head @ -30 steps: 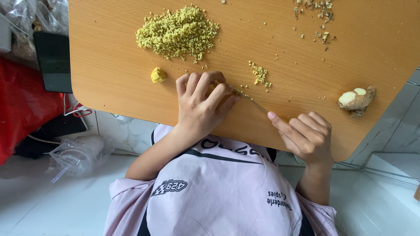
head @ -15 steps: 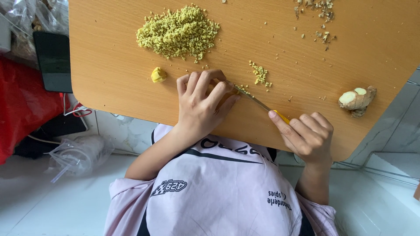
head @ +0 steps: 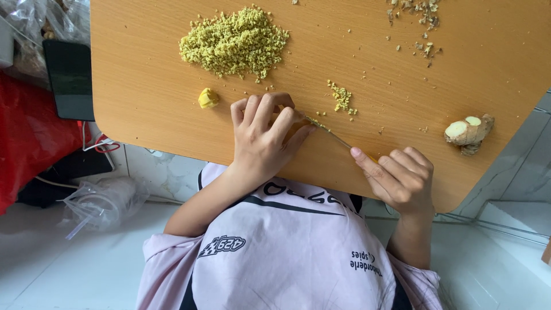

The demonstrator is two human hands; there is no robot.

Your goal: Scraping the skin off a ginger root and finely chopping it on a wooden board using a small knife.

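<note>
My right grip [head: 396,178] is closed on the knife [head: 336,136], blade slanting away under my left hand's [head: 261,140] curled fingertips.

An orange-brown wooden desk [head: 143,115] with rounded corners is filling the upper view. Pale tiled floor [head: 69,270] is showing beneath it in soft daylight. A red bag [head: 28,138], a dark tablet [head: 70,77] and a clear plastic bag [head: 103,201] are lying beside the desk.

Orange-brown wooden table [head: 143,115], yellow-green minced ginger pile [head: 235,43], pale pink shirt [head: 287,252], red bag [head: 28,138]
</note>
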